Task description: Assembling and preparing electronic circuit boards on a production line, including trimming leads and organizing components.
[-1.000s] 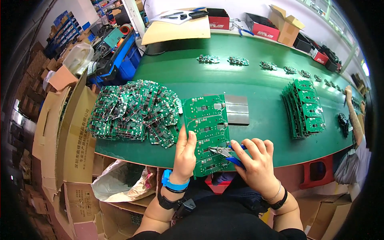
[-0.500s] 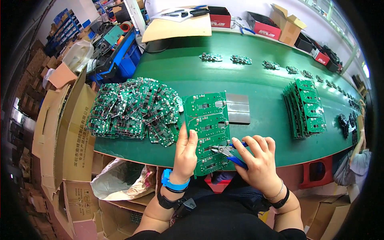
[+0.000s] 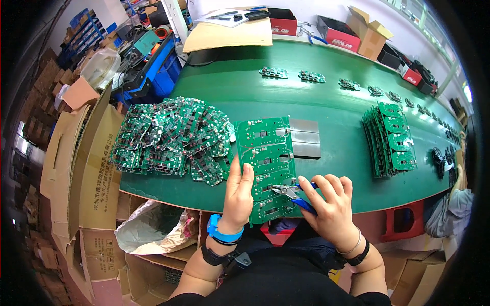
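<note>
My left hand (image 3: 239,196) grips the left edge of a green circuit board panel (image 3: 266,153), thumb on its face. The panel is made of several joined boards and stands tilted over the near edge of the table. In my right hand (image 3: 329,204) is a pair of cutting pliers (image 3: 301,199) with blue handles. Their metal jaws lie against the panel's lower part, near the seam between two boards; whether they touch the seam is too small to tell. Behind the panel, a grey metal block (image 3: 306,138) rests on the table. A blue strap (image 3: 224,232) circles my left wrist.
Loose circuit boards (image 3: 173,137) are heaped to the left. A stack of uncut panels (image 3: 390,140) stands on the right. Single boards (image 3: 311,76) form a row across the far side of the green table (image 3: 224,76). Cardboard boxes (image 3: 97,173) flank the left; a red stool (image 3: 403,222) is below right.
The view has shifted slightly. Both hands, the panel and the pliers keep almost the same places relative to each other.
</note>
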Available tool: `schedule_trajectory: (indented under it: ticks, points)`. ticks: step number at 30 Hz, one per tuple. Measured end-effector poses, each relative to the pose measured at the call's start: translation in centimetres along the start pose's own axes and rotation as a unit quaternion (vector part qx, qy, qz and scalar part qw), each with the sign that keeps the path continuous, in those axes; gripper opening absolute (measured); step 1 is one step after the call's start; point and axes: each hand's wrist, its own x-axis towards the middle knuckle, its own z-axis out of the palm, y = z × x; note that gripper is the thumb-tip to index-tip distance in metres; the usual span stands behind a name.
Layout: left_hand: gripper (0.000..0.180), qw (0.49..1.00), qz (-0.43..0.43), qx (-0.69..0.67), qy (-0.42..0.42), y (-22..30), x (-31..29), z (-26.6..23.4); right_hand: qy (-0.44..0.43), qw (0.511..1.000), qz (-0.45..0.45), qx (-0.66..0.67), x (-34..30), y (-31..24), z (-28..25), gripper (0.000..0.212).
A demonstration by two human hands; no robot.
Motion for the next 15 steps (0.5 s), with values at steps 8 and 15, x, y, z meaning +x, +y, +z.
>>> schedule_trajectory:
  ticks: [8,15]
  points:
    - [0.04,1.0,-0.013,0.007,0.006,0.2,-0.1,-0.4,0.072,0.997,-0.001,0.019,0.0,0.7,0.6,0.054]
    - [0.057,0.841,-0.247,-0.461,-0.139,0.0,0.0,-2.8,0.115,0.989,0.085,0.048,0.0,2.3,0.0,0.046]
